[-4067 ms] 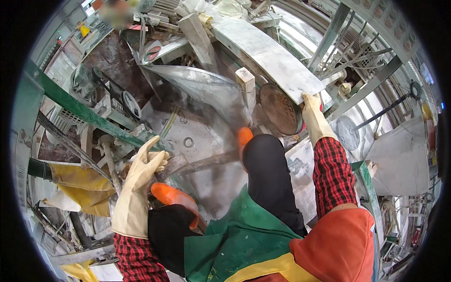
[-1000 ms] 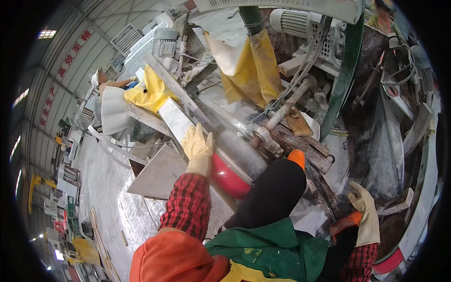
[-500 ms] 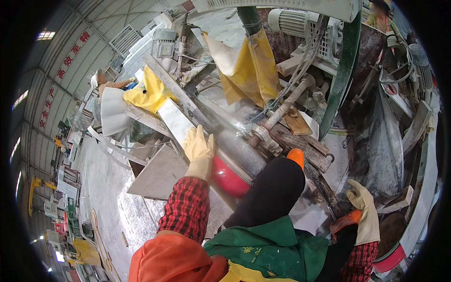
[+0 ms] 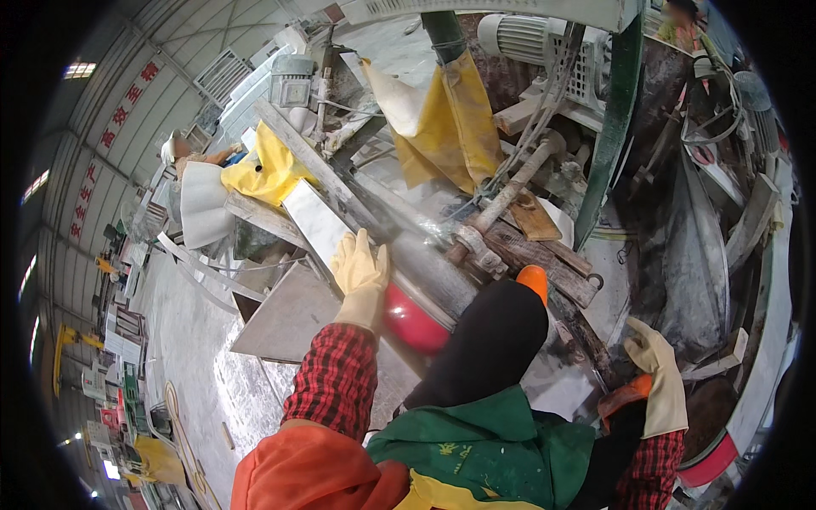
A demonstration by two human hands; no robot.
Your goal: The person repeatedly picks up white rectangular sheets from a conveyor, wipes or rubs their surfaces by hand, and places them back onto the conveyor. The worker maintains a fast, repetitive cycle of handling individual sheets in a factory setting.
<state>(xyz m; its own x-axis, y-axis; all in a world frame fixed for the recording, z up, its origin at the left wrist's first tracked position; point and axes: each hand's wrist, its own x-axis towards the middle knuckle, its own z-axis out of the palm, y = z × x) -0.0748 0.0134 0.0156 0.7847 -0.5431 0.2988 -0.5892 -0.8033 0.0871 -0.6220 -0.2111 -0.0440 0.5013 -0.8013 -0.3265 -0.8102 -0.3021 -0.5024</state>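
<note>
Two gloved hands are near the dusty grey machine bar (image 4: 442,272). Left hand (image 4: 361,272) lies flat on a pale stone strip (image 4: 314,223) just beside this bar, fingers together and stretched. Right hand (image 4: 656,361) rests further along the bar's lower end, fingers loosely curled; whether they grip anything, I cannot tell.

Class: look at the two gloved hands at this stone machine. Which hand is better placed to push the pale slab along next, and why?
Probably the left hand: it rests flat on the slab beside the red guard. The right hand is off to the far side, low by the machine's frame, away from the slab.
</note>
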